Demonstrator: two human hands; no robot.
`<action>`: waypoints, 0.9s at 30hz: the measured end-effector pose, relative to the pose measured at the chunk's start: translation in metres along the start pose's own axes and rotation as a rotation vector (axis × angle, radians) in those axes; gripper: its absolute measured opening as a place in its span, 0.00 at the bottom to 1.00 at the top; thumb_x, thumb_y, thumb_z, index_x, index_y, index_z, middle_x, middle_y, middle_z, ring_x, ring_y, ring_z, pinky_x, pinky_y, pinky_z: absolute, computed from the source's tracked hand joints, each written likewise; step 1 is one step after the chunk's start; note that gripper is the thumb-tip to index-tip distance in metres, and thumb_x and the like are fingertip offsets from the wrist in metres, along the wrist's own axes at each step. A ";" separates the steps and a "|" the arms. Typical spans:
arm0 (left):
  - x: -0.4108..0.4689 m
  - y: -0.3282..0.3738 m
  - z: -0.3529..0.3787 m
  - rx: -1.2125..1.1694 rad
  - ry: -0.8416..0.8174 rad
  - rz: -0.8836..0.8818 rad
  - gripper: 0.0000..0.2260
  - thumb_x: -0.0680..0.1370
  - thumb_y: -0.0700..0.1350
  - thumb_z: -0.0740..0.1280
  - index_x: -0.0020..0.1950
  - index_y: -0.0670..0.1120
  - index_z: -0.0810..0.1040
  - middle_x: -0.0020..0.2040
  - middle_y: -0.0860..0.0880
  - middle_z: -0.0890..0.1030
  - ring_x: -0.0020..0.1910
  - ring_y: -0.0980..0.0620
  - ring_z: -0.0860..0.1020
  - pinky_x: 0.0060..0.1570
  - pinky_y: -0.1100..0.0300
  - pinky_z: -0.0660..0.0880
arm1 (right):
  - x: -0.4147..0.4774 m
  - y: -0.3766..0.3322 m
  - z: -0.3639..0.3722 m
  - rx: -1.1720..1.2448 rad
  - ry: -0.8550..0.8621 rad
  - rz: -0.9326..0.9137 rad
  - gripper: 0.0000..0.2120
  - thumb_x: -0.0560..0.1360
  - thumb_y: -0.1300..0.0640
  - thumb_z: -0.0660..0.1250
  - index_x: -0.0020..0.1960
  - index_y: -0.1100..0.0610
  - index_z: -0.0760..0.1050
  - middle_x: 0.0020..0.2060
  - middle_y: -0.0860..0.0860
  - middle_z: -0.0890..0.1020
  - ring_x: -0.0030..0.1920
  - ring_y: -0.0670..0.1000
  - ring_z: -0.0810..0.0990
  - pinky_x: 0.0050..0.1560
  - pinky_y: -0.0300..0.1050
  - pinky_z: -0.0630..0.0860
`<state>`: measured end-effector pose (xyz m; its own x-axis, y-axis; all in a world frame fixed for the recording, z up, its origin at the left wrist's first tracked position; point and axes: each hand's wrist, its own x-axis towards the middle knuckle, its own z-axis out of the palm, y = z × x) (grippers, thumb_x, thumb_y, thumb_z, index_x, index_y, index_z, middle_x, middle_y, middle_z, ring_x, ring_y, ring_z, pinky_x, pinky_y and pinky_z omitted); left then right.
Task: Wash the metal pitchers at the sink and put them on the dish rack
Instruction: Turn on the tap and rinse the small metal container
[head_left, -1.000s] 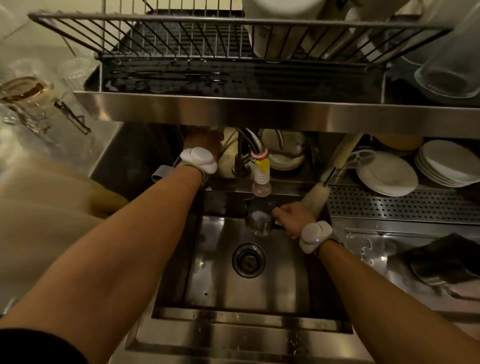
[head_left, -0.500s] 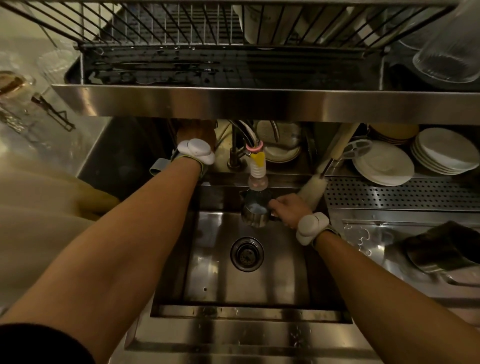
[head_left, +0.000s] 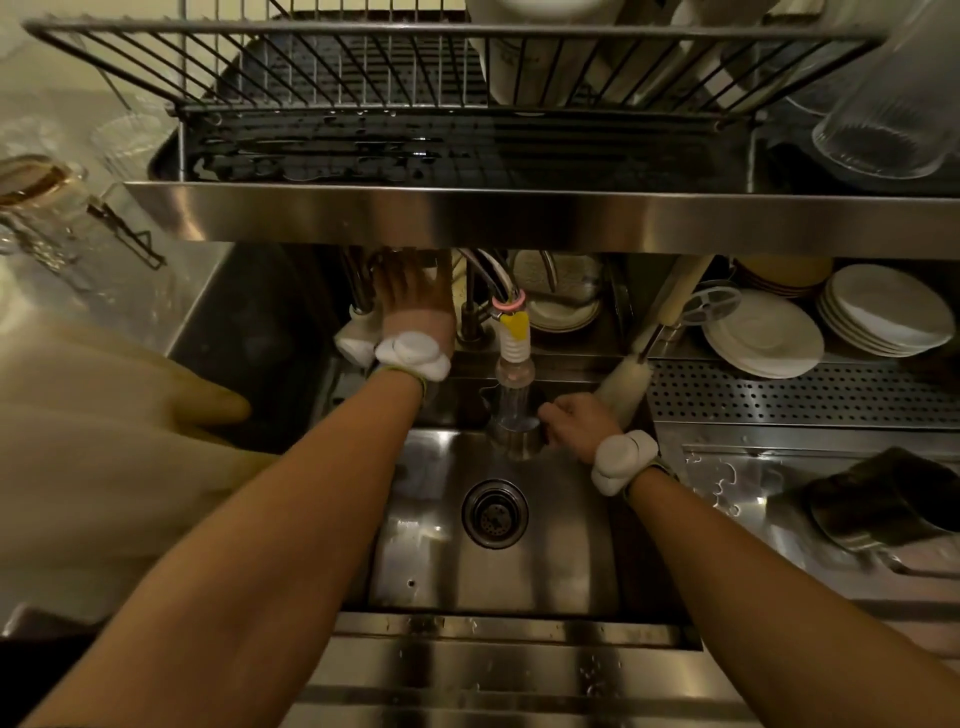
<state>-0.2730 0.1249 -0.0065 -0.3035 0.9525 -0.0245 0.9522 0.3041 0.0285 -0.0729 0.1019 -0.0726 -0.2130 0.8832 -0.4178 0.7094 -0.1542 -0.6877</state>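
A small metal pitcher (head_left: 514, 434) hangs upright in the steel sink (head_left: 498, 561), directly under the faucet nozzle (head_left: 513, 338), and water runs into it. My right hand (head_left: 574, 423) grips its handle on the right side. My left hand (head_left: 413, 293) reaches to the back of the sink, fingers up under the shelf edge at the tap fittings; whether it grips anything is hidden. The wire dish rack (head_left: 363, 78) sits on the steel shelf above the sink, its left part bare and wet.
White cups (head_left: 524, 57) and a glass (head_left: 893, 114) stand in the rack's right side. Stacked white plates (head_left: 763, 338) and a bottle brush (head_left: 628, 384) lie right of the sink. A dark cloth (head_left: 878, 499) lies on the right counter. Yellow rubber gloves (head_left: 119, 421) hang left.
The view has tilted slightly and the pitcher has stayed under the nozzle. My left hand has shifted a little at the tap fittings; water now runs into the pitcher.
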 end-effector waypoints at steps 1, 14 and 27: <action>-0.008 0.002 0.004 0.027 -0.008 0.045 0.24 0.80 0.43 0.58 0.75 0.38 0.60 0.74 0.32 0.61 0.73 0.32 0.60 0.72 0.41 0.55 | -0.001 -0.001 0.001 0.025 0.013 0.004 0.17 0.78 0.53 0.61 0.34 0.61 0.75 0.30 0.55 0.78 0.35 0.55 0.76 0.44 0.48 0.73; -0.093 -0.011 0.041 -0.303 -0.353 0.032 0.18 0.77 0.39 0.59 0.65 0.47 0.76 0.66 0.40 0.76 0.65 0.38 0.74 0.61 0.51 0.72 | -0.022 0.000 0.010 0.355 -0.048 -0.006 0.20 0.73 0.50 0.70 0.25 0.55 0.72 0.18 0.44 0.73 0.26 0.46 0.72 0.31 0.39 0.68; -0.085 -0.023 0.055 -0.317 -0.459 0.099 0.15 0.79 0.45 0.60 0.64 0.49 0.78 0.65 0.44 0.78 0.65 0.42 0.75 0.64 0.54 0.71 | -0.019 0.000 0.023 0.306 0.026 -0.030 0.20 0.75 0.51 0.67 0.27 0.57 0.71 0.26 0.52 0.73 0.31 0.51 0.71 0.40 0.46 0.67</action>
<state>-0.2676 0.0365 -0.0602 -0.0993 0.8941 -0.4367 0.8967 0.2707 0.3502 -0.0844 0.0751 -0.0784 -0.2106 0.8999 -0.3819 0.4672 -0.2505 -0.8479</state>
